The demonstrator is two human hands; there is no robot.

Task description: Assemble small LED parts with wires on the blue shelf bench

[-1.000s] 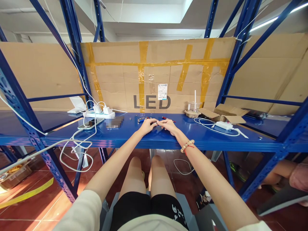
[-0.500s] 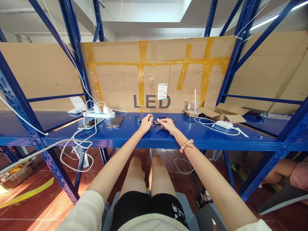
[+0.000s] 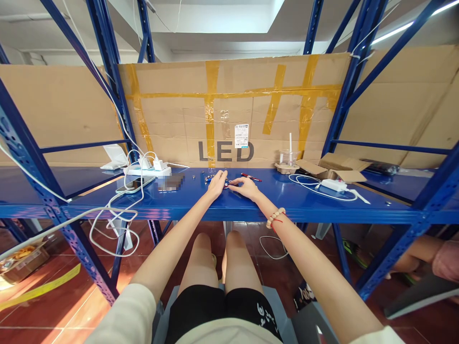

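Both my hands rest far out on the blue shelf point(image 3: 229, 205), close together. My left hand point(image 3: 217, 184) has its fingers curled among several small metal and dark parts point(image 3: 208, 178); whether it grips one is too small to make out. My right hand point(image 3: 244, 188) lies palm down with its fingers stretched toward the left hand, touching a small part between the two. A red pen point(image 3: 251, 177) lies just behind the right hand. A bead bracelet point(image 3: 275, 216) sits on my right wrist.
A phone point(image 3: 135, 184) and a white power strip point(image 3: 147, 169) with cables lie at the left. A plastic cup with a straw point(image 3: 289, 160), an open carton point(image 3: 335, 169) and a white adapter with cable point(image 3: 332, 185) lie at the right. A taped cardboard sheet marked LED point(image 3: 233, 114) stands behind. Another person's arm point(image 3: 426, 260) shows low right.
My left hand moved forward from beside the right hand to the small parts at the back, then stayed there. My right hand slid slightly left toward it.
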